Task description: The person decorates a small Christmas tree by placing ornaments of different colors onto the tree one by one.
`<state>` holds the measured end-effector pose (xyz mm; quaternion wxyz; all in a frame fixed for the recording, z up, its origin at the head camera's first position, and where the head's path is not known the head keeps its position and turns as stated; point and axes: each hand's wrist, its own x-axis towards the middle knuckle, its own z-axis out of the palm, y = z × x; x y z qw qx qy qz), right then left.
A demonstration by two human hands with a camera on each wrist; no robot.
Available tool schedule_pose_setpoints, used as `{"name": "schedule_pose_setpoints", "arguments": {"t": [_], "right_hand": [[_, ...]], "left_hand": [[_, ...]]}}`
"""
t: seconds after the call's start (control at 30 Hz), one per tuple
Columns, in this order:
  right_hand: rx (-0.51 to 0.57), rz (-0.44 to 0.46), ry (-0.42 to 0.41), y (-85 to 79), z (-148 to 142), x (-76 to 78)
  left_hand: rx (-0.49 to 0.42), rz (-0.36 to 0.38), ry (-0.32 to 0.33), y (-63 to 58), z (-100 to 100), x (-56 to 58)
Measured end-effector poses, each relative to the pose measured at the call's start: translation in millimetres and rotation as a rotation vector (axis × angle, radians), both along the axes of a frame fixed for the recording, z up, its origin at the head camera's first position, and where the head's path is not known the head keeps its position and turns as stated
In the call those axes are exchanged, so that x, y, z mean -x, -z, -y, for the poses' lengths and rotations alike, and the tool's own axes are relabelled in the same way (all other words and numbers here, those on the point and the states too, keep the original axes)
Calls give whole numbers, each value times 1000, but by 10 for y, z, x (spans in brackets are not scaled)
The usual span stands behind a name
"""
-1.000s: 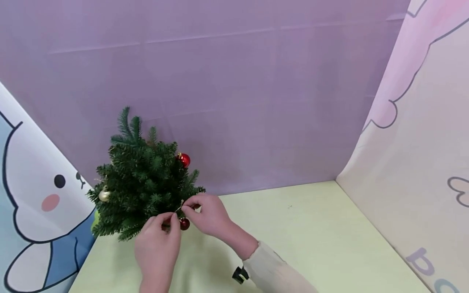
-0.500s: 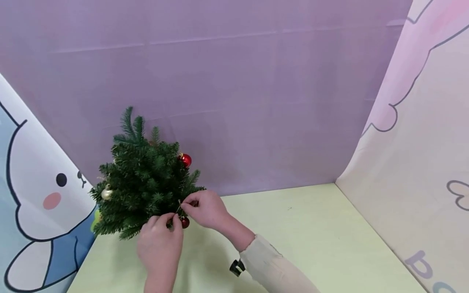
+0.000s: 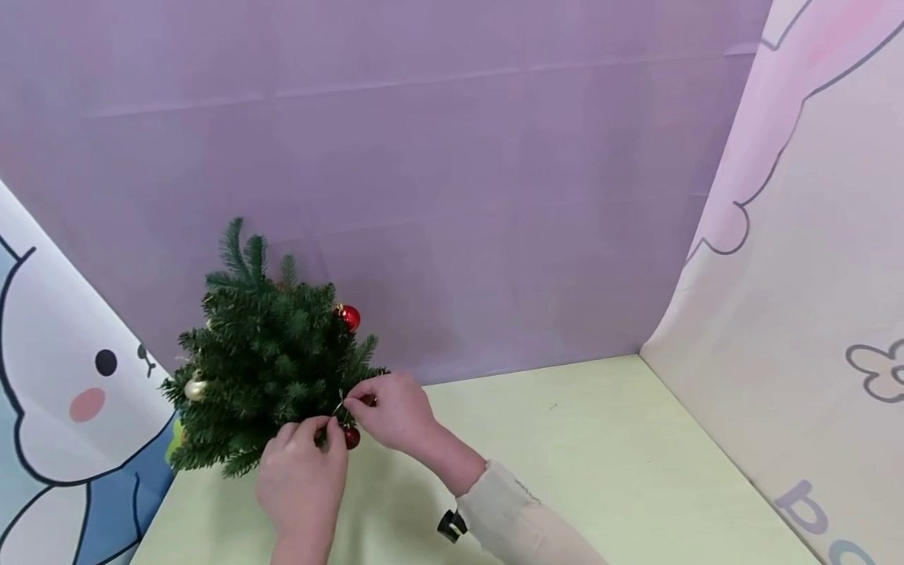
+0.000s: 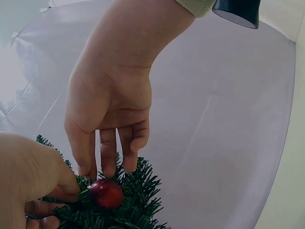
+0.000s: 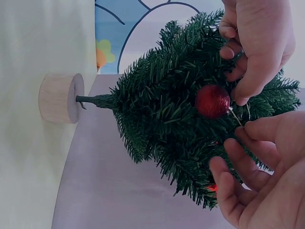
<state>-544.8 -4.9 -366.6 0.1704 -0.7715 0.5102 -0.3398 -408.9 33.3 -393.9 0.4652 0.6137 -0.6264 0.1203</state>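
Observation:
A dark red ball ornament (image 5: 213, 101) hangs against the lower right branches of a small green Christmas tree (image 3: 271, 361). A thin gold string (image 5: 234, 114) runs from its top. My right hand (image 3: 395, 412) pinches the string between thumb and forefinger, its other fingers spread loosely in the right wrist view. Just left of and below it, my left hand (image 3: 304, 479) pinches the string near the ornament's top. In the left wrist view the left hand (image 4: 33, 181) comes in from the lower left, and the right hand (image 4: 112, 105) reaches down from above.
A brighter red ball (image 3: 348, 318) and a gold ball (image 3: 196, 388) hang elsewhere on the tree. Its round wooden base (image 5: 59, 98) stands on the pale yellow-green table (image 3: 565, 463). A purple backdrop (image 3: 459, 196) rises behind, with printed cartoon panels at both sides.
The head view has shifted slightly. Both hands stay at the same branch, with small fingertip movements at the string.

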Motion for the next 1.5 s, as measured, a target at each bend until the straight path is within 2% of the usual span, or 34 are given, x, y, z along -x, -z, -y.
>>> {"name": "schedule_pose_setpoints", "arguments": {"t": [0.17,0.43,0.7,0.93,1.2,1.3,1.37,1.5], "right_hand": [[-40,-52,6,-29,26,-39],[-86,-36,8,-26,80,-67],[-172,-66,-3,29,104,-73],[-162,-97,-39,51,150,-18],[-182,-35,-74,117,189,12],[-193,21,-99,160,175,47],[-185,48,-117,185,169,84],[-180,85,-149,205,104,187]], "left_hand": [[8,0,7,-41,14,-14],[-13,-4,-19,-12,40,-48],[-113,29,-20,2,34,-50],[-179,45,-6,31,49,-45],[-212,50,8,61,87,-33],[-153,45,25,89,88,-33],[-57,62,58,121,90,-30],[155,120,173,217,64,-1]]}}
